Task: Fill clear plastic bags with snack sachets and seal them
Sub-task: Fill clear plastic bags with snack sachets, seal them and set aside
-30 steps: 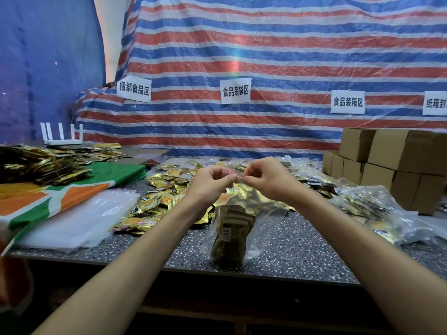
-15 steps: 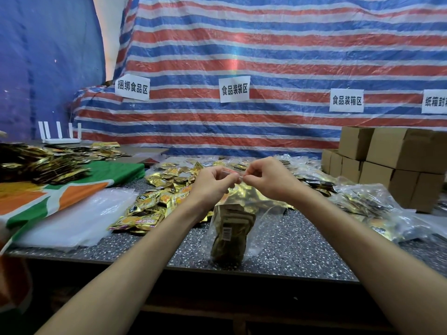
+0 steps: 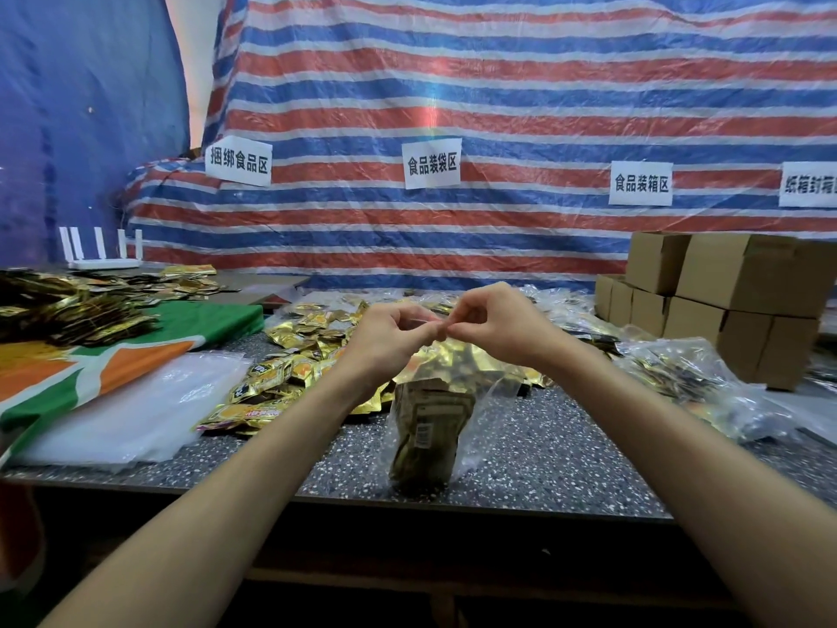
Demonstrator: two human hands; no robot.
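The clear bag [image 3: 480, 401] is held upright at the near edge of the speckled table [image 3: 543, 455], its bottom resting on the surface, and a packed bundle of gold sachets [image 3: 428, 439] is seen inside its lower half. The top edge of the bag is pinched from both sides: the left grip [image 3: 389, 337] is clenched on it with thumb and curled fingers, and the right grip [image 3: 493, 326] is clenched on it in the same way, the fingertips of the two almost touching above the bag. Just behind and to the left of the bag, loose gold and orange sachets [image 3: 299, 355] are spread in a heap. Farther left of the bag, a flat stack of empty clear bags [image 3: 136, 401] is laid, partly over a green and orange cloth [image 3: 90, 355], on which a darker heap of sachets [image 3: 68, 310] is piled. To the right of the bag, filled plastic bags [image 3: 688, 383] are lying, and beyond them brown cardboard boxes [image 3: 733, 301] are stacked. Well behind the bag, a red, white and blue striped tarpaulin [image 3: 498, 83] is hung, with white paper signs [image 3: 431, 163] fixed to it
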